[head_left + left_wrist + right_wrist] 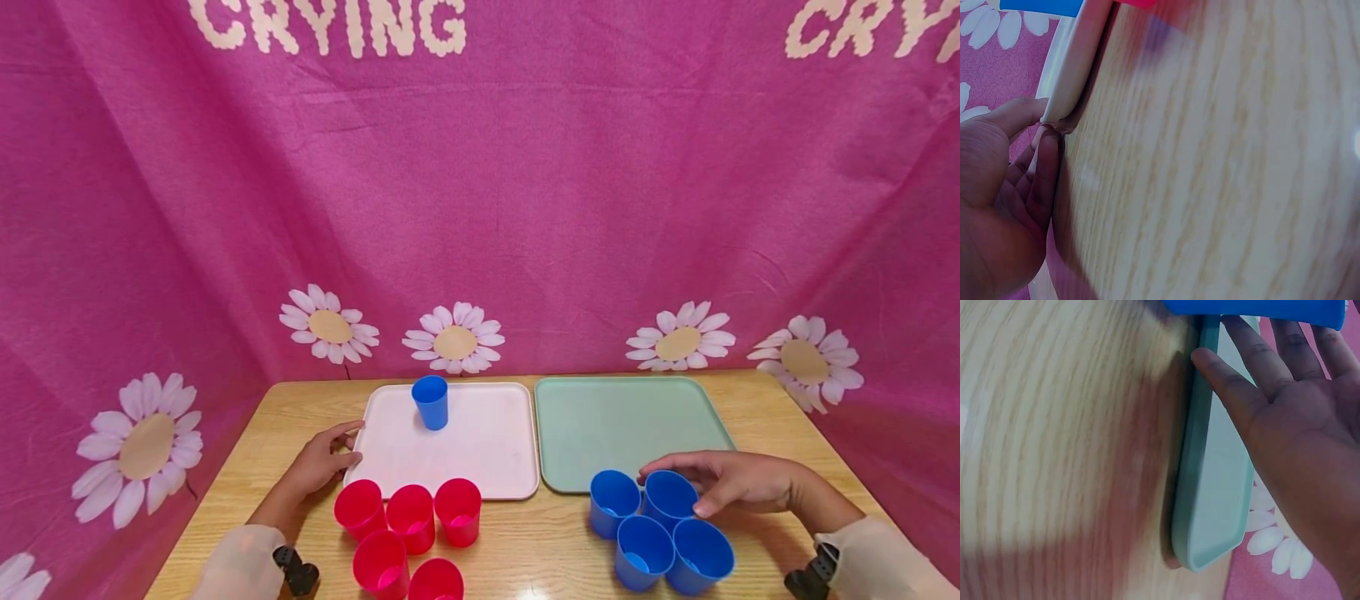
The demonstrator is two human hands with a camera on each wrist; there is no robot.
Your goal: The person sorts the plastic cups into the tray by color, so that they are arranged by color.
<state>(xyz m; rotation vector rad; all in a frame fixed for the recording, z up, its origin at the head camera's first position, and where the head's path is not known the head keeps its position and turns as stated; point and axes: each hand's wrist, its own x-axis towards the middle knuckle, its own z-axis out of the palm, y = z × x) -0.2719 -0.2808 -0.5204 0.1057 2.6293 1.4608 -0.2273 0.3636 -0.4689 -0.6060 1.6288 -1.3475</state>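
In the head view my left hand (321, 460) is at the left edge of a white tray (495, 458). Thumb and fingers pinch the tray's rim, seen close up in the left wrist view. A blue cup (431, 404) stands upright on that tray. My right hand (738, 487) is spread around a blue cup (671, 500), fingers at its far side and thumb overlapping its near right rim. From the right wrist, the thumb (1229, 387) shows apart from the blue cup (1254, 307), while the fingertips pass behind it. Other blue cups (645, 553) stand clustered against it.
A green tray (622, 425) lies right of the white one, close beside it. Several red cups (410, 518) stand grouped in front of the white tray on the wooden table (536, 542). Behind and at both sides hangs a pink flowered cloth (525, 208).
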